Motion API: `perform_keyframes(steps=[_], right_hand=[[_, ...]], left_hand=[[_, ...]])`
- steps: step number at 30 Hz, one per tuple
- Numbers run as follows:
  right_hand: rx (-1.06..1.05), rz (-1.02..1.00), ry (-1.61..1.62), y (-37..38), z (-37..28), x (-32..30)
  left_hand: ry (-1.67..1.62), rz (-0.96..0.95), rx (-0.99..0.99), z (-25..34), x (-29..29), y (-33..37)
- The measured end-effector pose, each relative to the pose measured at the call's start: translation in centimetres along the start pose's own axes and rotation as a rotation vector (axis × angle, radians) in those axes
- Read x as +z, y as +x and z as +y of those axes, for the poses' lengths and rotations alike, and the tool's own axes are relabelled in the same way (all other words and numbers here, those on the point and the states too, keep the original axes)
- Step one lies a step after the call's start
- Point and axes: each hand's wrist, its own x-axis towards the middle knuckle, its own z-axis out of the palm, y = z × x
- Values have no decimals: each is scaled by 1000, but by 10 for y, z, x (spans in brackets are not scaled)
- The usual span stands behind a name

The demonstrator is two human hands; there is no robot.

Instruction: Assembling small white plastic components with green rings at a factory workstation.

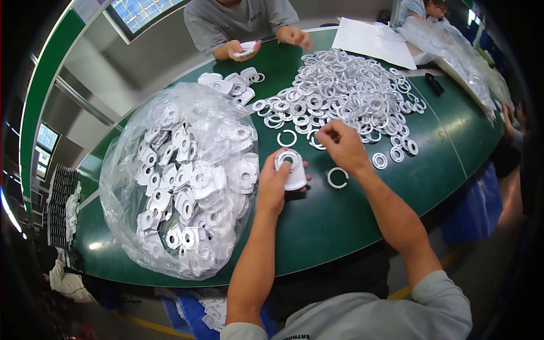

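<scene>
My left hand point(273, 184) is wrapped around a white plastic piece point(294, 179) with a rounded end and a round opening. A white ring shape lies around that opening. Up and to the right, my right hand point(343, 147) has its fingers curled in a pinch beside a white open ring point(316, 145) at the edge of the ring pile; whether they grip it is hidden. Two more open rings lie apart on the green table, one open ring point(287, 137) above the held piece and another open ring point(338, 177) below my right wrist.
A big heap of white rings point(345, 85) covers the far middle of the green table point(317, 238). At left, a clear plastic bag point(122, 209) holds many white pieces. Opposite, a co-worker point(238, 28) holds white pieces beside a small stack point(226, 84). Cardboard point(374, 42) lies far right.
</scene>
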Motion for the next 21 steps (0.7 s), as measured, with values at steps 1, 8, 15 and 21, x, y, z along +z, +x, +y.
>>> perform_keyframes(steps=[1,8,15,21], right_hand=[[9,20,-49,4,-1,-8],[-153,-163,-519,2,23,-12],[-150,9,-550,9,23,-4],[-240,261,-305,17,8,-21]], left_hand=[[-1,65,14,0,-2,0],[-6,108,49,2,-1,1],[19,117,21,2,0,1],[49,107,38,0,-1,-1]])
